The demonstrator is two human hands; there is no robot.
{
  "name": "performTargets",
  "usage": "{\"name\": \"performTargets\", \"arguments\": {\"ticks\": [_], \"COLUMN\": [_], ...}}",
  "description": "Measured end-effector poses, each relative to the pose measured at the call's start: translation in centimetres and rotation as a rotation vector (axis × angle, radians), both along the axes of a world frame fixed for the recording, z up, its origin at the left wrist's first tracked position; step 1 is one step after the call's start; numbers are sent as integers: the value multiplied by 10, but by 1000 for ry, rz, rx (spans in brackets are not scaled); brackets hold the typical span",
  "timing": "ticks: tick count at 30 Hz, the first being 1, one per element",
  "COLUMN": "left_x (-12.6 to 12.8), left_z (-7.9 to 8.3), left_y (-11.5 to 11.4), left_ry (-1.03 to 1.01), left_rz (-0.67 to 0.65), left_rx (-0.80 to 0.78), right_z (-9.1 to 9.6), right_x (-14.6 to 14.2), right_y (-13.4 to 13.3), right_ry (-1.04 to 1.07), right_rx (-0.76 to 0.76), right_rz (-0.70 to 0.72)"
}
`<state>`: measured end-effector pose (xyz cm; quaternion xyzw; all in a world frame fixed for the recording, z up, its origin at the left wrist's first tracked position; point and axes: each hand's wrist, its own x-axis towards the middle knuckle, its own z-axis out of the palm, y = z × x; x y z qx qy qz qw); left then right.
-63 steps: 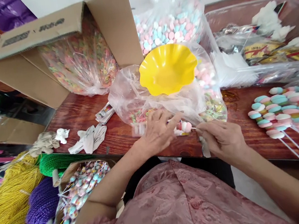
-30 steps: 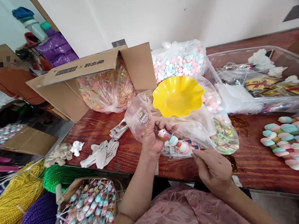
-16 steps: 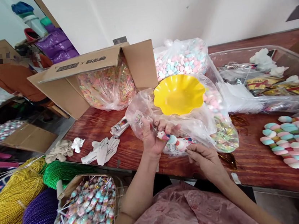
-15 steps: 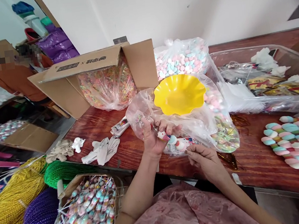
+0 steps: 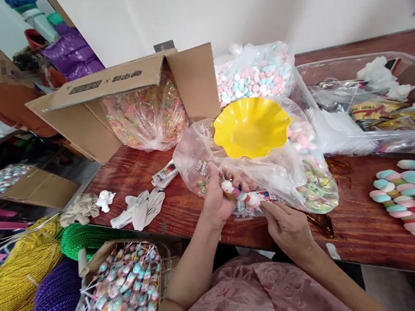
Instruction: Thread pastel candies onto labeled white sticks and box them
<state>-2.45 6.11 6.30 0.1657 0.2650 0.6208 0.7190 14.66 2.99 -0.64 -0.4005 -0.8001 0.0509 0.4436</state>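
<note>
My left hand (image 5: 216, 201) is closed around a skewer of pastel marshmallows (image 5: 239, 196), holding it near its top over the red wooden table (image 5: 356, 228). My right hand (image 5: 286, 223) pinches the lower end of the same skewer, fingers pressed together. Both hands sit just in front of a clear plastic bag of candies (image 5: 309, 183). A yellow scalloped bowl (image 5: 251, 127) rests on top of that bag.
An open cardboard box (image 5: 86, 125) with a bag of colourful candy stands behind, beside a bag of pastel marshmallows (image 5: 254, 75). Finished skewers (image 5: 412, 196) lie at the right. A box of wrapped sweets (image 5: 119, 297) and coils of cord (image 5: 19, 289) sit lower left. Another person is at far left.
The view first tilted up from the table edge. Since then my right hand has slid up closer to my left hand along the skewer, and the marshmallows sit deeper between my left fingers.
</note>
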Motion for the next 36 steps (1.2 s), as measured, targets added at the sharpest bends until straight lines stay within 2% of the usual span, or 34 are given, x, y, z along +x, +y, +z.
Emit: {"name": "performTargets", "arguments": {"ticks": [2, 4, 8, 10, 12, 15, 16, 18, 20, 24, 26, 28, 32, 36], "left_x": [1, 3, 4, 3, 2, 3, 4, 5, 8, 15, 18, 17, -1, -24], "left_z": [-2, -7, -19, -21, -21, -17, -15, -15, -18, -31, -36, -40, -35, -21], "left_y": [-1, -1, -2, -2, -3, -5, -5, -5, -5, -7, -9, -12, -12, -4], "left_ry": [-24, -11, 114, 170, 189, 124, 85, 8, -41, -26, 17, 70, 70, 7], "left_rz": [21, 78, 209, 239, 237, 179, 150, 98, 75, 109, 123, 110, 89, 196], "left_rx": [-30, 8, 114, 149, 168, 102, 59, -12, -34, 17, 50, 76, 127, 102], "right_z": [-2, 1, 17, 22, 21, 13, 10, 7, 5, 4, 5, 7, 12, 12], "right_x": [1, -1, -9, -11, -10, -6, -4, -3, -4, -15, -20, -22, -13, -7], "right_y": [3, 1, -11, -16, -17, -12, -9, -4, -2, -7, -11, -14, -12, -12], "right_ry": [-20, 57, 254, 277, 236, 86, 50, 67, 196, 604, 703, 673, 506, 422], "right_rx": [13, -49, -400, -499, -424, -206, -175, -218, -418, -1031, -1151, -1069, -736, -634], "right_rz": [-6, 22, 133, 173, 168, 96, 77, 61, 108, 306, 336, 298, 152, 123]}}
